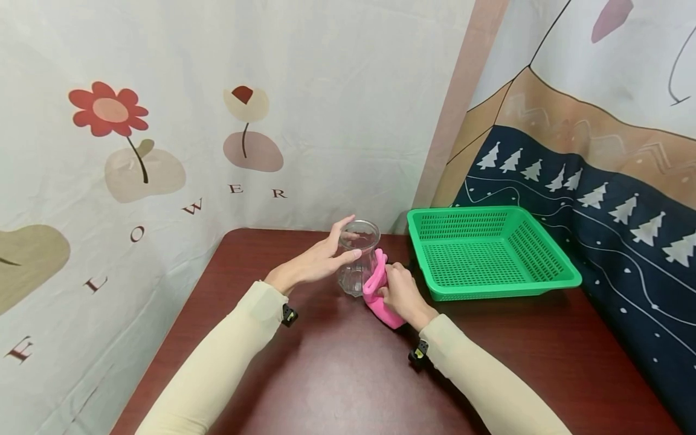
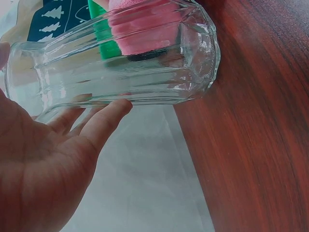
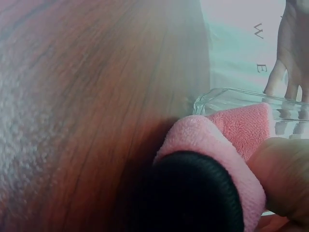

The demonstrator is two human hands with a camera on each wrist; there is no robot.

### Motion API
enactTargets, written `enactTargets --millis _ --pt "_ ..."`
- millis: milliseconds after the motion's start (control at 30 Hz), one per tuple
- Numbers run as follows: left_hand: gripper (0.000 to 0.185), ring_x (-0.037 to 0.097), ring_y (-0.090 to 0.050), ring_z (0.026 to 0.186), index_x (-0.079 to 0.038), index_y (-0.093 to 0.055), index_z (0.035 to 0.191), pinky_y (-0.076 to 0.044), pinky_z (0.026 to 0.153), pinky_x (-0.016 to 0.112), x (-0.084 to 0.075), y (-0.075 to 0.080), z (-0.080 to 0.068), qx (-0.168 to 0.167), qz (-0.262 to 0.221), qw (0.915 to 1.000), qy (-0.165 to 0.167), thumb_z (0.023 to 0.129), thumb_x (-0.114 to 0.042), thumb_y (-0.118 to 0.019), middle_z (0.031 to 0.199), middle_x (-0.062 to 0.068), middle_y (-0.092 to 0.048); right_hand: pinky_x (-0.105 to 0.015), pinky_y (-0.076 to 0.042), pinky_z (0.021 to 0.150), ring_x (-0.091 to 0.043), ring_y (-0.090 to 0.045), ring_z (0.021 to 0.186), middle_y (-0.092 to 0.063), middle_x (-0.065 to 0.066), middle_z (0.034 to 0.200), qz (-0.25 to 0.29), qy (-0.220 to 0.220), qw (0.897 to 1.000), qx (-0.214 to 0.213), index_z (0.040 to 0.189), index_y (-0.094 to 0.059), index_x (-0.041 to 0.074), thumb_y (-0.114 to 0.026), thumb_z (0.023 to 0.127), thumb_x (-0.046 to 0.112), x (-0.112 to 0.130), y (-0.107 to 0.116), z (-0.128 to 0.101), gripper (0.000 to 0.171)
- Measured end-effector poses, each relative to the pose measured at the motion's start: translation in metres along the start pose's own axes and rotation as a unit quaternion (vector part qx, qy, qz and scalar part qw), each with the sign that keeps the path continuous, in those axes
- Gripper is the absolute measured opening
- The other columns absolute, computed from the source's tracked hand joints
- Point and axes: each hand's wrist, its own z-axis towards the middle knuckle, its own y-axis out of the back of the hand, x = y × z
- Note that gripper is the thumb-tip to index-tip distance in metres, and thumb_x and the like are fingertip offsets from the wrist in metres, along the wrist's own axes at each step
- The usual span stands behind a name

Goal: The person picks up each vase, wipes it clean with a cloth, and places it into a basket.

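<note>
A clear glass vase [image 1: 350, 281] with a ribbed body and flared rim stands on the table. My left hand [image 1: 318, 258] holds it near the top, thumb on the near side and fingers behind; the left wrist view shows those fingers [image 2: 108, 121] along the glass. With curled fingers, my right hand [image 1: 405, 294] grips a folded pink cloth [image 1: 382, 309] against the vase's right side. In the right wrist view, a dark rounded thing [image 3: 188, 193] shows within the cloth's folds; what it is I cannot tell.
A green plastic basket [image 1: 497, 290] with slotted walls stands at the back right, close beyond my right hand. The reddish-brown table [image 1: 326, 374] meets a pale printed curtain [image 1: 348, 121] at the back, and a dark tree-patterned cloth [image 1: 614, 260] hangs along the right.
</note>
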Motion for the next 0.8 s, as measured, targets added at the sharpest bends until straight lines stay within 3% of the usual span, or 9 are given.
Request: enactTargets --millis 267,400,533,800 --pt "0.091 0.037 -0.052 0.168 -0.037 -0.004 0.187 -0.039 0.139 0.065 0.000 -0.001 0.000 0.000 0.001 1.0000 0.004 0.119 -0.049 -0.063 0.180 0.009 -0.052 -0.057 -0.066 0.094 -0.036 -0.072 0.104 -0.073 -0.022 0.108 0.011 -0.025 1.000 0.007 0.118 -0.077 -0.004 -0.094 0.090 -0.001 0.038 0.027 -0.010 0.032" --pt "0.090 0.036 -0.053 0.167 -0.038 -0.004 0.186 -0.040 0.139 0.064 -0.001 -0.001 0.000 0.000 0.001 1.0000 0.006 0.119 -0.050 -0.063 0.179 0.009 -0.052 -0.056 -0.066 0.100 -0.037 -0.074 0.111 -0.075 -0.022 0.111 0.001 -0.031 0.999 0.006 0.118 -0.078 -0.003 -0.093 0.093 -0.001 0.043 0.030 -0.011 0.029" --pt "0.091 0.036 -0.053 0.167 -0.039 -0.003 0.186 -0.040 0.139 0.064 -0.001 0.000 0.000 -0.001 0.002 1.0000 0.005 0.119 -0.049 -0.063 0.179 0.009 -0.052 -0.058 -0.066 0.100 -0.038 -0.074 0.111 -0.075 -0.022 0.110 0.011 -0.023 1.000 -0.001 0.117 -0.078 -0.003 -0.093 0.092 -0.001 0.041 0.029 -0.011 0.029" --pt "0.091 0.039 -0.053 0.167 -0.036 -0.003 0.187 -0.039 0.139 0.066 -0.002 -0.001 0.000 -0.001 0.003 1.0000 -0.001 0.119 -0.048 -0.063 0.180 0.012 -0.052 -0.053 -0.065 0.091 -0.035 -0.072 0.103 -0.075 -0.018 0.103 0.018 0.022 0.999 -0.033 0.112 -0.078 0.001 -0.094 0.088 0.003 0.007 0.006 -0.005 0.030"
